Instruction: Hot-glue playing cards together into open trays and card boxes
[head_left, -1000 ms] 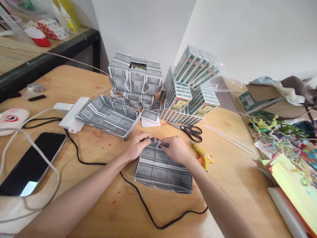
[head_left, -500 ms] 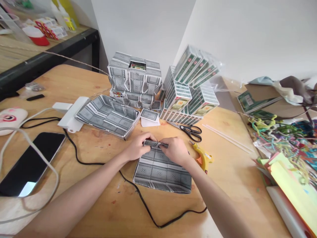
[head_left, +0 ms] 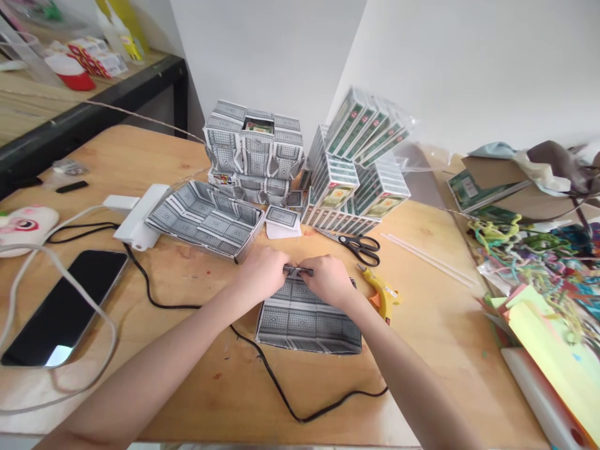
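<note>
Pinching the far flap point(head_left: 298, 270) of our playing-card tray point(head_left: 304, 322), mid-table near the front edge: left hand point(head_left: 262, 272) and right hand point(head_left: 328, 281) both clenched on it. Flap was flatter a second ago and is now edge-on, so we read that wall as folded up. Glue gun point(head_left: 382, 295) lies just right.

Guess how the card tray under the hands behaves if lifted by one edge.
Probably floppy: the card tray looks pieced from thin playing cards, so it may sag at the seams. Likely light; a push should slide it across the wooden table. Its far edge, pinched by the left hand and right hand, seems easily creased.
</note>
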The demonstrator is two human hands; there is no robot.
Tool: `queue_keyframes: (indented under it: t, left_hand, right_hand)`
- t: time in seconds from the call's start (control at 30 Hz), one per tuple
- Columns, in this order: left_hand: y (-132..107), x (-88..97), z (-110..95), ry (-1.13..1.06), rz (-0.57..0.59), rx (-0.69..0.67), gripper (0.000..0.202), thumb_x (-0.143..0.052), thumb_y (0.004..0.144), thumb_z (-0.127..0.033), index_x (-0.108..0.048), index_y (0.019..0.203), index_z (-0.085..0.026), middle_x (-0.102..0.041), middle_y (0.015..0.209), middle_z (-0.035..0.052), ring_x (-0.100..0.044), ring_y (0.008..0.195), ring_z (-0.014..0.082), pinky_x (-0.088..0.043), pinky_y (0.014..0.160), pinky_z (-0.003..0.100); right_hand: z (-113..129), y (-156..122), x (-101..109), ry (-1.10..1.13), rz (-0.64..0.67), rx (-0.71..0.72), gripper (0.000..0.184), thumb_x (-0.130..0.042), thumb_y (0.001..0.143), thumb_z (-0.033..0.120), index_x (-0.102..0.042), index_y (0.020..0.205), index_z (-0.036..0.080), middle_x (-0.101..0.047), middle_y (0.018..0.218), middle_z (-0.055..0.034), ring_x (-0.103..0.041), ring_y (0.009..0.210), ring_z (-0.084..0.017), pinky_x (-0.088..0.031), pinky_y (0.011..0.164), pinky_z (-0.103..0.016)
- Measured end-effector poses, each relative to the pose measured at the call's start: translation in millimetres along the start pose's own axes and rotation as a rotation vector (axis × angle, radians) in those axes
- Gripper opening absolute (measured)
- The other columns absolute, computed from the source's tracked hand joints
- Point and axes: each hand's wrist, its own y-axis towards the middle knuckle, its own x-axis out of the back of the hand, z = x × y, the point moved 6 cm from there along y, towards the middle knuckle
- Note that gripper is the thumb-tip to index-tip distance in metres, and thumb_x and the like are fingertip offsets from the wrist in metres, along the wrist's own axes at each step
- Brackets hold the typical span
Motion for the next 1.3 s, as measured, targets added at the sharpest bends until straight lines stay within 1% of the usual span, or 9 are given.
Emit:
queue_keyframes:
  t: [0.1,0.3,0.37,0.47,0.63,0.73,0.93,1.17,1.3]
  left_hand:
    - [6.2,-2.4,-7.0,0.303,0.077,-0.051,0.011,-0.059,0.067,-0.017,-0.069,0.063,-0.019,-0.062,0.054,0.0072,-0.06,0.062,0.0253,-0.04,0.06,0.033]
    - [12.7,-4.8,-12.1,0.44,0.159,-0.13,0.015,-0.058,0.07,-0.02,-0.072,0.068,-0.017,-0.064,0.061,0.0114,-0.063,0.066,0.0294,-0.039,0.059,0.034]
    - [12.5,-5.9,-12.3,0.463,0.165,-0.136,0.016,-0.056,0.071,-0.021,-0.072,0.07,-0.017,-0.066,0.063,0.0122,-0.063,0.068,0.0294,-0.04,0.06,0.034]
    - [11.8,-6.9,-13.3,0.481,0.133,-0.118,0.018,-0.055,0.072,-0.02,-0.072,0.07,-0.016,-0.067,0.065,0.0138,-0.064,0.068,0.0306,-0.04,0.061,0.036]
    - [10.0,-11.7,-18.0,0.485,0.118,-0.076,0.023,-0.051,0.067,-0.01,-0.073,0.072,-0.011,-0.068,0.067,0.0173,-0.064,0.071,0.0345,-0.042,0.066,0.04]
    - [8.9,-12.8,-21.0,0.508,0.122,-0.055,0.025,-0.049,0.066,-0.009,-0.072,0.074,-0.009,-0.069,0.07,0.0188,-0.065,0.072,0.0358,-0.044,0.065,0.041]
    - [8.5,-10.2,-23.1,0.596,0.127,-0.013,0.027,-0.045,0.067,-0.011,-0.071,0.076,-0.011,-0.07,0.073,0.016,-0.066,0.073,0.0316,-0.046,0.061,0.037]
    - [11.0,-7.9,-20.2,0.604,0.199,-0.081,0.023,-0.047,0.074,-0.014,-0.07,0.076,-0.013,-0.07,0.073,0.014,-0.066,0.076,0.03,-0.046,0.064,0.037]
    - [10.6,-6.0,-17.6,0.577,0.213,-0.095,0.021,-0.049,0.077,-0.017,-0.07,0.078,-0.016,-0.069,0.074,0.0118,-0.066,0.078,0.0294,-0.045,0.066,0.037]
  right_hand:
    - [0.0,2.4,-0.9,-0.011,0.006,-0.004,0.023,-0.047,0.083,0.023,-0.07,0.086,0.024,-0.073,0.087,-0.0038,-0.065,0.081,-0.02,-0.04,0.068,-0.026]
    - [0.0,5.8,-1.4,0.001,-0.001,-0.008,0.023,-0.049,0.083,0.024,-0.07,0.09,0.025,-0.073,0.089,-0.0043,-0.065,0.084,-0.021,-0.041,0.069,-0.027]
    - [0.7,6.9,-1.2,0.004,-0.007,0.005,0.023,-0.049,0.082,0.024,-0.071,0.09,0.025,-0.073,0.09,-0.004,-0.065,0.085,-0.021,-0.041,0.068,-0.027]
    - [1.1,8.3,-1.6,-0.017,-0.01,0.017,0.023,-0.048,0.082,0.023,-0.071,0.087,0.024,-0.073,0.087,-0.0049,-0.065,0.083,-0.021,-0.041,0.067,-0.027]
    - [1.6,9.8,-4.7,-0.046,-0.008,0.029,0.025,-0.048,0.081,0.023,-0.071,0.089,0.023,-0.073,0.085,-0.007,-0.065,0.081,-0.022,-0.04,0.067,-0.028]
    - [3.0,10.4,-6.3,-0.063,-0.01,0.037,0.024,-0.047,0.081,0.023,-0.071,0.085,0.022,-0.072,0.084,-0.0078,-0.065,0.08,-0.022,-0.039,0.066,-0.028]
    - [6.2,11.0,-8.5,-0.103,-0.002,0.064,0.024,-0.046,0.08,0.021,-0.07,0.08,0.021,-0.072,0.08,-0.0078,-0.065,0.077,-0.021,-0.038,0.064,-0.027]
    - [1.5,10.2,-5.5,-0.065,0.018,0.037,0.024,-0.045,0.083,0.022,-0.068,0.087,0.021,-0.072,0.086,-0.0072,-0.065,0.083,-0.021,-0.04,0.068,-0.027]
    - [1.7,8.4,-2.6,-0.039,0.033,0.031,0.022,-0.045,0.084,0.022,-0.066,0.092,0.02,-0.071,0.088,-0.0081,-0.065,0.083,-0.023,-0.043,0.07,-0.029]
